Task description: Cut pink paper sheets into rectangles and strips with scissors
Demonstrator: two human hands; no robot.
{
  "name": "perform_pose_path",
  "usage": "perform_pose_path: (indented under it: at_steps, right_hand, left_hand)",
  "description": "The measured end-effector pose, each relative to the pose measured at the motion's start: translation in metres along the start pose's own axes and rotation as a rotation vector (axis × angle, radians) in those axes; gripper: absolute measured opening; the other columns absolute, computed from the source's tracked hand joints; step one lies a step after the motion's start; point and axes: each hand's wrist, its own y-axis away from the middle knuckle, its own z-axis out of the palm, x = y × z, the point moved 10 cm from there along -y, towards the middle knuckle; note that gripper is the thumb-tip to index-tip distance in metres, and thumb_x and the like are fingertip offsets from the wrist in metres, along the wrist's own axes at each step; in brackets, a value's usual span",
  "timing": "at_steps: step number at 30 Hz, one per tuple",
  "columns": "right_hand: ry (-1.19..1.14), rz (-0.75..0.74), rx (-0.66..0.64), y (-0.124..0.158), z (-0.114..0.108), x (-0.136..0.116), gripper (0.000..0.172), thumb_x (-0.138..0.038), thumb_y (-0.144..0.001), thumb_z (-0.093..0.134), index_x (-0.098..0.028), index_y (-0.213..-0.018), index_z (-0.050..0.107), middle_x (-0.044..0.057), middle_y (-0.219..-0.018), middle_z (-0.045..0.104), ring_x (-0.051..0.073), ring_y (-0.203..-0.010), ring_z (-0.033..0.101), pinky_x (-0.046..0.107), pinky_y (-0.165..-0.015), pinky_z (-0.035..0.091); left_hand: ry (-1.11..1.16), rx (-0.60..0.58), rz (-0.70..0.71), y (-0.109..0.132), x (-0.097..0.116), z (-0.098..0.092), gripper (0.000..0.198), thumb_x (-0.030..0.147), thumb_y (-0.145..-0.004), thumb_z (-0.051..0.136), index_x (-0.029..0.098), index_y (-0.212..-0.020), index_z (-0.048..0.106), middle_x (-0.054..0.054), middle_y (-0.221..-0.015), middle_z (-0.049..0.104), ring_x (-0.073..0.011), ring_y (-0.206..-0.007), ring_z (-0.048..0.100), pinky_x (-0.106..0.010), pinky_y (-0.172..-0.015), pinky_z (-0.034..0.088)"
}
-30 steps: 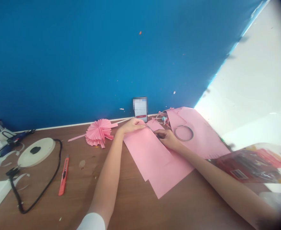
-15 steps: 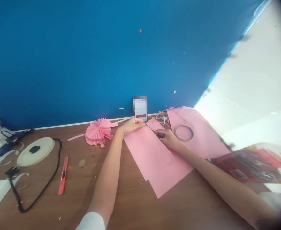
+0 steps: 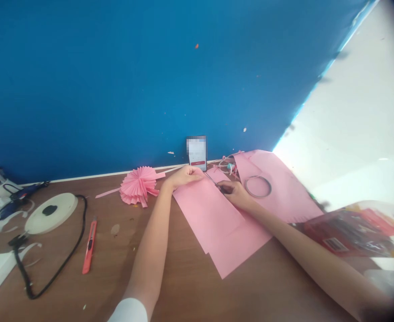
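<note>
My left hand (image 3: 186,175) is closed on the upper edge of a pink paper sheet (image 3: 203,208), thumb and fingers pinching it. In my right hand (image 3: 234,192), closed around their dark handle, are scissors (image 3: 211,179); their thin blades point up and left along the paper's edge toward my left hand. Much of the handle is hidden by my fingers. Another pink sheet (image 3: 229,264) lies beneath the first one, its lower corner showing. To the right of my right hand, a thin round ring (image 3: 258,176) rests on more pink paper (image 3: 286,197).
A pink pleated paper rosette (image 3: 138,185) lies left of my left hand. A phone (image 3: 197,153) leans on the blue wall (image 3: 133,80). Further left are a red cutter knife (image 3: 89,246), a pale round disc (image 3: 59,215) and a black cable (image 3: 54,284). Plastic packaging (image 3: 358,230) lies at right.
The scissor blades look slightly more visible between my hands. Both hands stay in nearly the same place, and the paper has barely moved.
</note>
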Motion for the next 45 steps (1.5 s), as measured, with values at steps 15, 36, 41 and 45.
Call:
perform_pose_path:
  at_steps: [15,36,41,45]
  right_hand:
    - [0.060,-0.009,0.037,0.002,-0.004,0.003,0.025,-0.028,-0.072,0.064,-0.017,-0.093,0.072,0.004,-0.079,0.071,0.021,-0.075,0.065,0.029,-0.068,0.054]
    - [0.073,0.009,0.019,0.002,-0.002,0.005,0.024,-0.024,-0.072,0.061,-0.019,-0.093,0.072,0.003,-0.076,0.071,0.021,-0.076,0.066,0.029,-0.068,0.054]
    - [0.088,-0.015,0.009,0.002,-0.001,0.000,0.026,-0.023,-0.071,0.061,-0.019,-0.093,0.073,0.003,-0.078,0.072,0.022,-0.077,0.066,0.029,-0.069,0.054]
    - [0.088,-0.029,0.002,0.003,0.000,-0.005,0.028,-0.022,-0.072,0.059,-0.018,-0.095,0.073,0.004,-0.084,0.072,0.021,-0.078,0.066,0.029,-0.070,0.054]
  left_hand:
    - [-0.136,0.051,0.081,-0.006,0.009,0.000,0.032,0.043,-0.078,0.058,0.012,-0.071,0.061,0.002,-0.064,0.048,-0.0084,-0.060,0.040,-0.021,-0.057,0.028]
    - [-0.112,0.000,0.072,-0.006,0.003,0.003,0.034,0.043,-0.075,0.061,0.012,-0.089,0.067,-0.005,-0.087,0.066,-0.0150,-0.078,0.057,-0.023,-0.067,0.041]
    - [-0.118,0.028,0.028,-0.005,0.001,-0.001,0.038,0.044,-0.076,0.060,0.012,-0.092,0.068,-0.006,-0.087,0.066,-0.0150,-0.076,0.057,-0.023,-0.065,0.040]
    - [-0.107,0.042,0.017,-0.005,-0.001,-0.004,0.039,0.046,-0.074,0.062,0.011,-0.091,0.068,-0.005,-0.082,0.065,-0.0130,-0.070,0.054,-0.021,-0.060,0.037]
